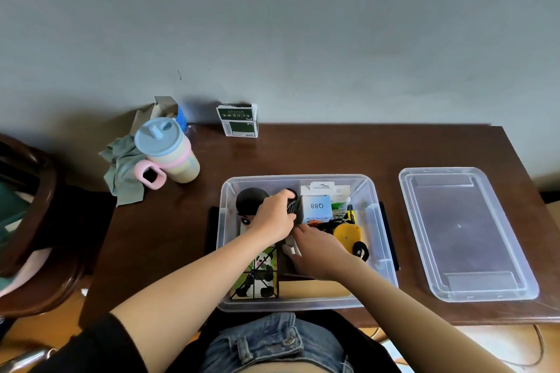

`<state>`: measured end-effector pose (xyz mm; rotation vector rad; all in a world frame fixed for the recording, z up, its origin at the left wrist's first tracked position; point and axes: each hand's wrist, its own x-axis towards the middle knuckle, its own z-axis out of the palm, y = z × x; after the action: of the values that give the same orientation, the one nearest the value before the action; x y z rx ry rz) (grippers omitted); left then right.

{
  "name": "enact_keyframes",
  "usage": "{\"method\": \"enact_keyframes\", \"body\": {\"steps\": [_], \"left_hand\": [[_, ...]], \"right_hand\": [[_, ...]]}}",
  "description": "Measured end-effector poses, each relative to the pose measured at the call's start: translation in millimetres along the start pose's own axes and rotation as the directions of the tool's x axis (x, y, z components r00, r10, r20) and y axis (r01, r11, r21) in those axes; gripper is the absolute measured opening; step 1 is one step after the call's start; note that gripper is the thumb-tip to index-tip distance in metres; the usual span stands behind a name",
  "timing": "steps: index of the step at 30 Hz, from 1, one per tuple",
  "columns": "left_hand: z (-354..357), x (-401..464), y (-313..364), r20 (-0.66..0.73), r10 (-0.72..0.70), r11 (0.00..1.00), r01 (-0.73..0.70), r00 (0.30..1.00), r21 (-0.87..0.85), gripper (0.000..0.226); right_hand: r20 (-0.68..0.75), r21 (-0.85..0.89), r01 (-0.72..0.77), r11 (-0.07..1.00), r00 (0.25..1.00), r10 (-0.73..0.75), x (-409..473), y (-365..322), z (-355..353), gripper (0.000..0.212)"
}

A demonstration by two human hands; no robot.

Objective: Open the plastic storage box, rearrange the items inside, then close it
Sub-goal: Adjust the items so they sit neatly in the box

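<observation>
Clear plastic storage box (382,263) open, on table (303,154) at near edge, right in front of person. Both hands inside it. Left hand (274,216) fingers curled round a small black item (291,204), can't tell what exactly. Right hand (318,248) just beside left, a bit nearer the person, fingers bent down into box contents; grip hidden, can't tell if it holds anything. Beyond left hand: round black object (250,198). Beyond right hand: white/blue carton marked Q88 (316,209). Right of right hand: yellow tool (348,235). Under left forearm: panda-print box (259,277). Lid (466,233) off, flat on table, well right of box, apart from it. Far left of hands: blue-lidded cup w/ pink handle (166,154), green cloth (124,172) beside it. Green-white carton (238,119) at table's back edge.
</observation>
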<state>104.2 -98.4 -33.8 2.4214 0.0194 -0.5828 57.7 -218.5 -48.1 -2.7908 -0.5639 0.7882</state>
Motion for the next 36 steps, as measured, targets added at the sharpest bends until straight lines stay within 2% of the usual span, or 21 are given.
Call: {"method": "enact_keyframes", "body": {"steps": [4, 10, 15, 23, 29, 32, 36], "left_hand": [[7.4, 2.1, 0.5, -0.021, -0.031, 0.999, 0.030, 0.999, -0.044, 0.048], [13.7, 4.4, -0.3, -0.015, -0.036, 0.994, 0.034, 0.999, -0.103, 0.047], [13.6, 5.2, -0.9, -0.044, -0.047, 0.984, 0.039, 0.998, -0.173, 0.047], [19.6, 8.9, -0.7, -0.060, -0.086, 0.952, 0.064, 0.994, -0.300, 0.045], [18.2, 10.6, -3.7, 0.017, -0.045, 0.963, 0.047, 0.999, -0.264, 0.048], [9.7, 13.1, -6.8, 0.131, -0.040, 0.979, 0.066, 0.991, -0.195, 0.051], [4.0, 9.6, -16.1, 0.207, -0.037, 0.979, 0.077, 0.978, -0.188, 0.052]], "right_hand": [[0.057, 0.004, 0.024, 1.000, 0.998, -0.024, -7.0, 3.0, -1.0, 0.041], [0.079, 0.106, 0.015, 0.994, 0.997, -0.024, -12.7, 5.2, -4.0, 0.049], [0.049, -0.015, 0.002, 1.000, 0.999, -0.001, -6.9, 0.1, -13.4, 0.040], [-0.032, -0.038, 0.004, 0.999, 0.999, -0.005, -19.3, 7.8, -7.3, 0.034], [-0.226, 0.117, -0.080, 0.990, 0.968, 0.105, -3.5, 0.0, -6.7, 0.018], [-0.262, 0.203, -0.046, 0.978, 0.960, 0.099, -0.6, 2.2, -2.0, 0.016], [-0.308, 0.352, 0.044, 0.935, 0.949, 0.072, -15.0, 15.7, 8.3, 0.014]]}}
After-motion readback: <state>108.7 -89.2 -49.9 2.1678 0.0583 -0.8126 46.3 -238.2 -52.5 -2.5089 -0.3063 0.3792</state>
